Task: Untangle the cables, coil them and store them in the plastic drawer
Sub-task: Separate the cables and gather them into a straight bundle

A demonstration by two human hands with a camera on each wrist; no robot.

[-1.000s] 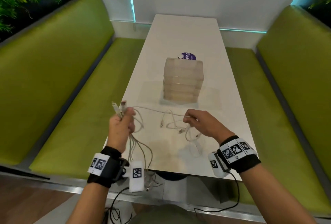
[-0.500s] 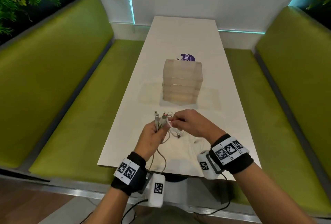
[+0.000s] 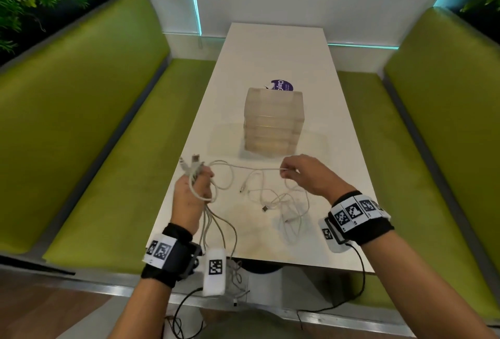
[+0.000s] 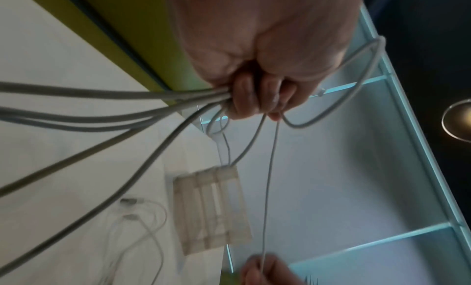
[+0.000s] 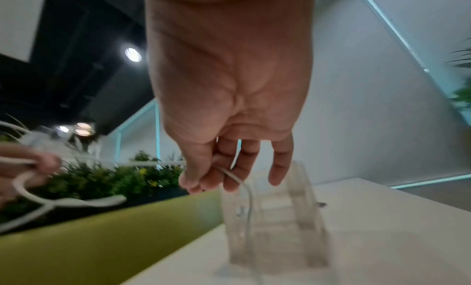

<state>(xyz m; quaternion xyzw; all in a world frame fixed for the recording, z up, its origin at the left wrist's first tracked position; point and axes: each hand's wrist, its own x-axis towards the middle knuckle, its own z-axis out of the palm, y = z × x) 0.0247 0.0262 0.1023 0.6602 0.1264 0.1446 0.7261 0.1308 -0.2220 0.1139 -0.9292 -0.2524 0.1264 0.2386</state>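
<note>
cables [image 3: 273,198] lie partly tangled on the counter [image 3: 276,49], one strand now drawn taut since the hands parted: left hand [image 3: 193,192] clenches the plug ends, right hand [image 3: 305,173] pinches the strand, indicating untangling underway, plastic drawer [image 3: 273,122] untouched.

White cables [image 3: 273,198] in a loose tangle (plugs free) before the seemingly closed translucent plastic drawer [image 3: 273,122].
</note>
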